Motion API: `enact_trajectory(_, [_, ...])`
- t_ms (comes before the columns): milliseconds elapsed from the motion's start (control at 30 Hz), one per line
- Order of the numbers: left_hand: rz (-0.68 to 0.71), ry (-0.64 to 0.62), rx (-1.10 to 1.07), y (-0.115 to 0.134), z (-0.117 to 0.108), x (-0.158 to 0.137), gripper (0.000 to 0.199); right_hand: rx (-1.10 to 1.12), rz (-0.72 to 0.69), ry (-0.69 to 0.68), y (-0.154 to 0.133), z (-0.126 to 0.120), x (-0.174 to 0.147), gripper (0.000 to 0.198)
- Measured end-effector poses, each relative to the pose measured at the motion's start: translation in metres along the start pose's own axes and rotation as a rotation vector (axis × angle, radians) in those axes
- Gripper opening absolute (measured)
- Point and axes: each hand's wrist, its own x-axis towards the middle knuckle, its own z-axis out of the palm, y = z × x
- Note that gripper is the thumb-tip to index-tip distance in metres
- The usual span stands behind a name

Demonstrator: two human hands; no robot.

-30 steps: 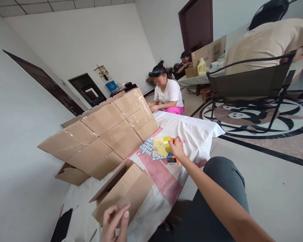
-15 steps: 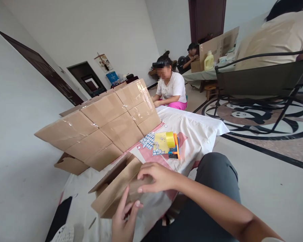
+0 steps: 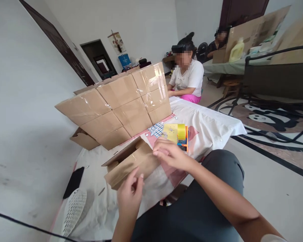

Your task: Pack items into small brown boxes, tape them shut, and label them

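A small cardboard box [image 3: 135, 164] lies on the cloth in front of me, its near end open and one flap standing up. My left hand [image 3: 130, 189] is at the box's near side, thumb and forefinger apart, fingertips close to the cardboard. At the right end of the box, my right hand [image 3: 172, 155] has its thumb and fingers pinched together; what is between them is too small to make out. Just beyond that hand stands a tape dispenser [image 3: 187, 143] with a yellow roll [image 3: 181, 131], beside a yellow and blue printed sheet [image 3: 169, 130].
Stacked, taped cardboard boxes [image 3: 126, 109] form a wall across the table. A white perforated basket [image 3: 74, 208] and a black flat item [image 3: 74, 181] lie at left. A person in a white shirt [image 3: 192, 79] sits beyond the stack; others are behind at right.
My view has shifted, so the scene sits further right and higher. The right hand's fingers, apart before, have closed into a pinch. The left hand stays by the box.
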Motion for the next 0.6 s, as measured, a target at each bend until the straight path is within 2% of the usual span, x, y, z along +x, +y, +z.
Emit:
enact_trajectory(67, [0.142,0.270,0.227,-0.004,-0.011,0.018,0.035,-0.022,-0.006,0.004,-0.005,-0.016,0.010,0.020])
enact_trajectory(100, [0.176,0.323,0.342,-0.007,-0.018,0.030,0.039,-0.030,-0.006,-0.013,-0.008,-0.023,0.016,0.020])
enact_trajectory(133, [0.173,0.294,0.440,-0.009,-0.023,0.042,0.048,-0.034,0.000,-0.042,-0.010,-0.028,0.022,0.020])
enact_trajectory(200, [0.156,0.119,0.537,-0.017,-0.033,0.064,0.063,-0.022,0.026,-0.127,-0.015,-0.031,0.035,0.022])
enact_trajectory(267, [0.160,-0.047,0.558,-0.025,-0.037,0.075,0.059,0.015,0.050,-0.225,-0.019,-0.028,0.051,0.024])
enact_trajectory(333, [0.154,-0.146,0.551,-0.033,-0.035,0.075,0.048,0.050,0.065,-0.319,-0.020,-0.019,0.068,0.025])
enact_trajectory(467, [0.189,-0.216,0.507,-0.046,-0.027,0.058,0.050,0.163,0.100,-0.504,0.003,0.015,0.105,0.026])
enact_trajectory(533, [0.234,-0.199,0.511,-0.049,-0.025,0.052,0.057,0.173,0.138,-0.580,0.029,0.038,0.117,0.022])
enact_trajectory(600, [0.221,-0.158,0.509,-0.050,-0.024,0.050,0.073,0.094,0.181,-0.620,0.058,0.060,0.122,0.015])
